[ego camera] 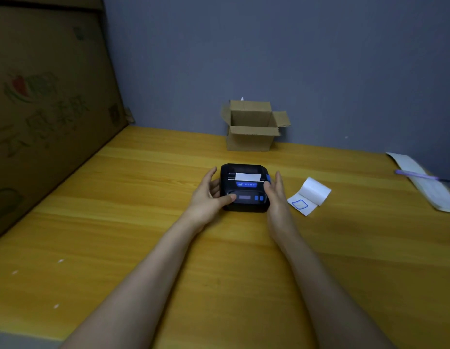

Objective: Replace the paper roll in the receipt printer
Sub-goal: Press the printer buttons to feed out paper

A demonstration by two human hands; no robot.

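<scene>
A small black receipt printer (pixel 245 190) with blue buttons sits mid-table, lid down, a white paper strip (pixel 247 176) sticking out of its slot. My left hand (pixel 210 195) rests against its left side, thumb on the front panel. My right hand (pixel 275 195) lies flat along its right side, fingers by the blue latch. A white paper roll (pixel 312 193) lies on the table to the right, its loose end marked with a blue outline.
An open small cardboard box (pixel 251 127) stands at the back against the grey wall. A large printed cardboard carton (pixel 47 109) walls off the left. At the right edge lies a paper sheet (pixel 425 182) with a purple pen (pixel 420 175).
</scene>
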